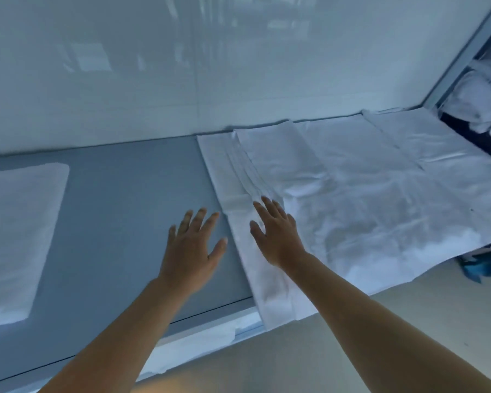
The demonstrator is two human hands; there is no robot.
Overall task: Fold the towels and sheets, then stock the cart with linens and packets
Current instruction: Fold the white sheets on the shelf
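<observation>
grey table (119,211) against white wall; folded white towel (14,236) lies flat well left of both hands; white sheet (352,199) spread right, under right hand (278,236), its layered left edge overhanging front rim

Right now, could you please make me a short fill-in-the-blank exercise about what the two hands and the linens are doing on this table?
1. The right hand rests with straight fingers on the ____ sheet.
2. The left hand is over the bare ____ table, its fingers spread.
3. A folded towel lies at the ____ side of the picture.
4. The sheet's near edge hangs over the table's ____ edge.

Missing words: white; grey; left; front
</observation>
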